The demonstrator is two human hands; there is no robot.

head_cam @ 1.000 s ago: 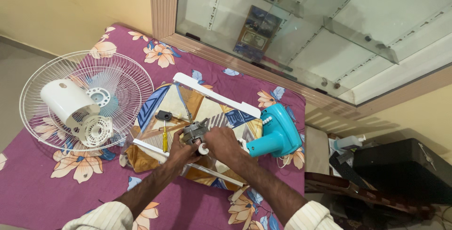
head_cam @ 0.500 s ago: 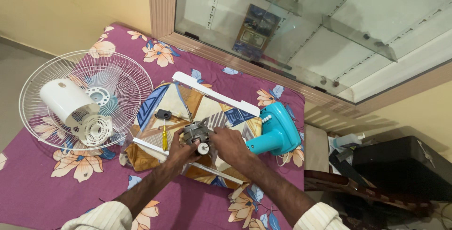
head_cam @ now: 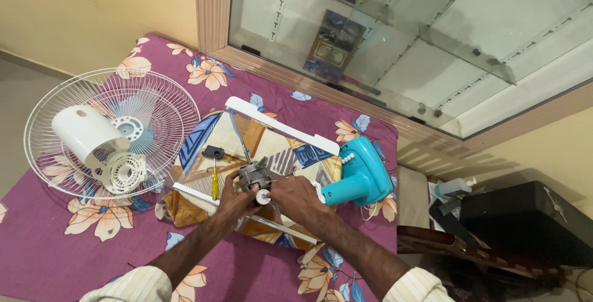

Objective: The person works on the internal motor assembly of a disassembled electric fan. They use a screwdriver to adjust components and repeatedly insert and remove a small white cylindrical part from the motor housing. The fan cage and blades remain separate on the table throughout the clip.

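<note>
A small grey fan motor (head_cam: pixel 253 175) with a white round part on its shaft sits on a patterned cloth (head_cam: pixel 204 141) in the middle of the bed. My left hand (head_cam: pixel 233 200) grips the motor from the near left side. My right hand (head_cam: pixel 296 196) holds it from the right, fingers at the white part (head_cam: pixel 263 197). A yellow-handled screwdriver (head_cam: pixel 214 181) lies just left of my left hand, next to a small black piece (head_cam: pixel 213 152). A turquoise fan housing (head_cam: pixel 358 175) lies right of my right hand.
A white wire fan guard (head_cam: pixel 148 101) with a white motor cover (head_cam: pixel 86 135) and a round white plate (head_cam: pixel 123 172) lies at the left on the purple floral sheet (head_cam: pixel 74 252). White fan blades (head_cam: pixel 281 126) lie under the cloth. A glass cabinet (head_cam: pixel 401 36) stands behind; a black case (head_cam: pixel 525 222) is at the right.
Both hands stay on the motor; the fingers have shifted slightly around the white part. The view has drifted a little.
</note>
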